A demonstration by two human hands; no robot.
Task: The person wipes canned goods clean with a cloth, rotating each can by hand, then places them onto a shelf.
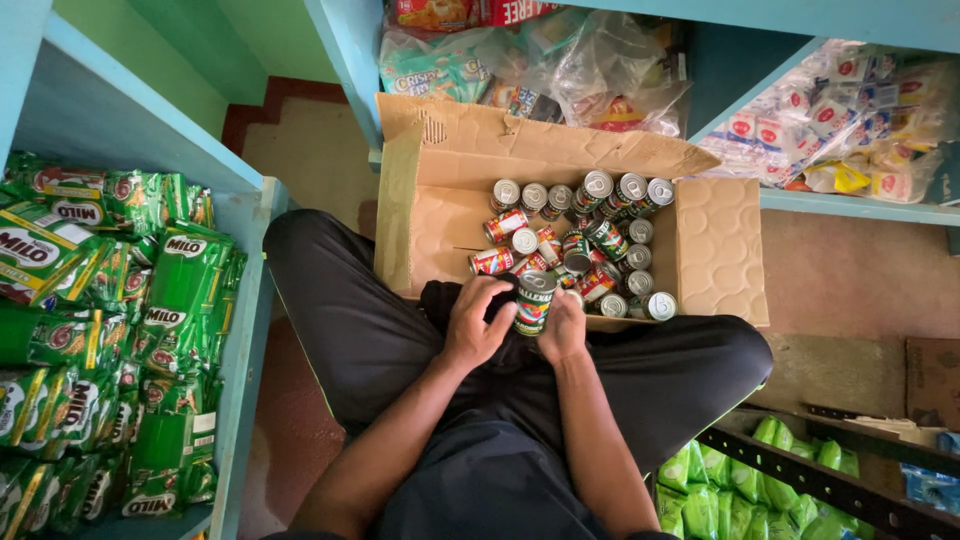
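While you sit cross-legged, both hands clasp one tin can (pixel 534 302) at the cardboard box's (pixel 720 250) near edge.
Left hand (pixel 478 325) and right hand (pixel 563 328) wrap it; blue shelves (pixel 240 300) crowd both sides.

Brown cardboard box (pixel 720 250), embossed with rounded shapes on the right flap. Inside, tin cans (pixel 585 250) with silver tops and red, green and white labels. Green-and-white labelled can (pixel 534 302) at the box's near edge. Black trousers (pixel 370 330). Light blue shelves (pixel 250 290); green sachet packs (pixel 110 330) with red-and-white lettering along the left shelf.
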